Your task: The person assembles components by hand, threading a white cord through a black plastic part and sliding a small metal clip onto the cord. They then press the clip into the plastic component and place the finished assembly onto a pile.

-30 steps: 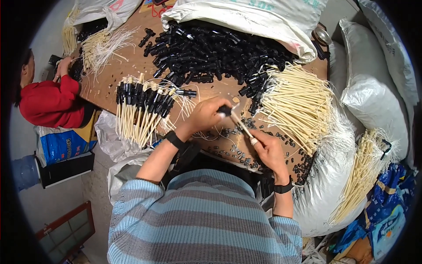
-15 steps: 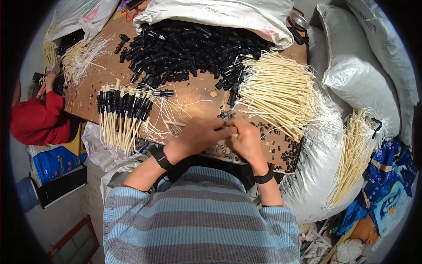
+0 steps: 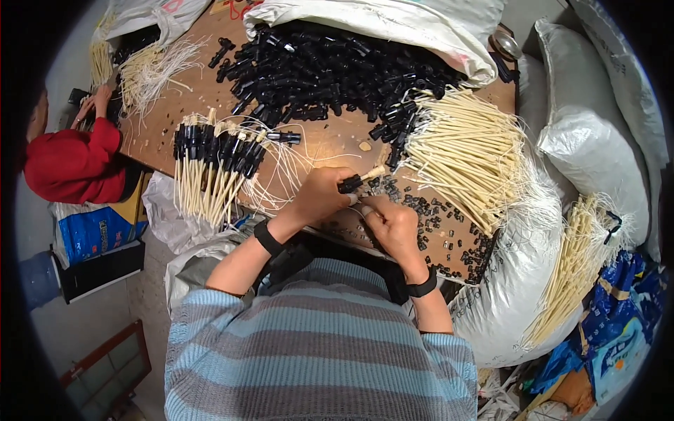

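My left hand (image 3: pixel 323 198) is closed around a black plastic connector (image 3: pixel 349 184), and a short cream tube end sticks out of it toward the upper right. Close beside it, my right hand (image 3: pixel 395 228) has its thumb and fingers pinched together, with a thin white wire showing by the fingertips. What exactly the right fingertips grip is too small to make out. Under and beyond the hands, small dark clips (image 3: pixel 449 223) lie scattered on the brown table (image 3: pixel 337 144). Left of my hands rests a bunch of cream tubes with black connectors (image 3: pixel 217 158) and loose white wires.
Black connectors (image 3: pixel 316 74) lie heaped at the back, below a white sack (image 3: pixel 393 24). Cream-sleeved wires (image 3: pixel 463 154) are piled at right. Full sacks (image 3: pixel 593 133) crowd the right side. A person in red (image 3: pixel 74 165) works at far left.
The view has shifted, so the table sits further right. My hands, blurred and overlapping before, are now slightly apart at the fingertips, and the black connector shows in my left hand.
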`<state>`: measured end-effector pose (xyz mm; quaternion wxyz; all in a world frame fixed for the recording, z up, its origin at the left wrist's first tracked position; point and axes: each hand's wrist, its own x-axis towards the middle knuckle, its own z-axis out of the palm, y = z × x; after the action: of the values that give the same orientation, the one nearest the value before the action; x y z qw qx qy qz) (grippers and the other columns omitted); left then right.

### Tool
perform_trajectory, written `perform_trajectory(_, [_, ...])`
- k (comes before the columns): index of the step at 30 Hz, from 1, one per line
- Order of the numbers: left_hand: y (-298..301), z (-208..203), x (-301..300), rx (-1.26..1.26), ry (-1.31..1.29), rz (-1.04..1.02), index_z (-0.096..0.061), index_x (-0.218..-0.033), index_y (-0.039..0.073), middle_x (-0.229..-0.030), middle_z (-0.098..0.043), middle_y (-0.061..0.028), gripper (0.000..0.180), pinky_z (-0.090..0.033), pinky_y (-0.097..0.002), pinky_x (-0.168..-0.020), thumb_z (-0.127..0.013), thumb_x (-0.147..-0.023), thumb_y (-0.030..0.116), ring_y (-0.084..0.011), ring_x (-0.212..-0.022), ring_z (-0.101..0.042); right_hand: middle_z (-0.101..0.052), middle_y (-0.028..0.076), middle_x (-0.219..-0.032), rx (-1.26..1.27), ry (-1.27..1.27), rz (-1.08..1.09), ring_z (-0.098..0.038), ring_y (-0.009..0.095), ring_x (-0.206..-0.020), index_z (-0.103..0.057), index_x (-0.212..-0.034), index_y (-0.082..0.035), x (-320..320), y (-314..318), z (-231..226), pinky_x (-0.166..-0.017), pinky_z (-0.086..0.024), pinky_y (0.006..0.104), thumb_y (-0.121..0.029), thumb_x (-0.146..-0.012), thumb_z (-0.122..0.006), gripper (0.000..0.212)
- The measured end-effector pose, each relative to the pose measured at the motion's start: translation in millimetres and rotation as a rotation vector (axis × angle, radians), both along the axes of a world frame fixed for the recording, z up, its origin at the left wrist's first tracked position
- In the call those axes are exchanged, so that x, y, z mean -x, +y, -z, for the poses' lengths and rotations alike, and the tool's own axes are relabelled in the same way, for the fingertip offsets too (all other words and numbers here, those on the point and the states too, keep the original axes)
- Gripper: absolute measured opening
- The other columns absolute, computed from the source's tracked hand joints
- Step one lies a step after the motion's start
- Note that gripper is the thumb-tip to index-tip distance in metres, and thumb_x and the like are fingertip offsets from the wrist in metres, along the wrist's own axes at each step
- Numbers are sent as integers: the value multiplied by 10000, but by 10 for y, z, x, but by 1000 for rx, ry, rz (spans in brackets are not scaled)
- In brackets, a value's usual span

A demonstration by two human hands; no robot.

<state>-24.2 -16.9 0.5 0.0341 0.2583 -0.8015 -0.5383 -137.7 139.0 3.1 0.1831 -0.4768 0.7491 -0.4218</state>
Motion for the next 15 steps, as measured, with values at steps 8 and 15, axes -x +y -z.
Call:
perform_trajectory(8, [-4,132,-90,427,194,103,-626,-1062,64,-923,-645,-150,380,-497,-433,-757,-585,-704,-55,-365,-895,-612,-640,130,-655,66,247,125,-627,225,-526,-706,-925,-56,30,-16,21,-505,-473,308,-90,-814,-659,126])
perform_trajectory(15, [96,126,-62,505,275,116,-636,-1010,96,-889,-670,-99,333,-518,-401,-725,-565,-708,-27,-308,-856,-648,-621,148,-653,34,174,56,-633,262,-560,-684,-939,-55,0,-29,22,-519,-477,331,-96,-825,-650,125])
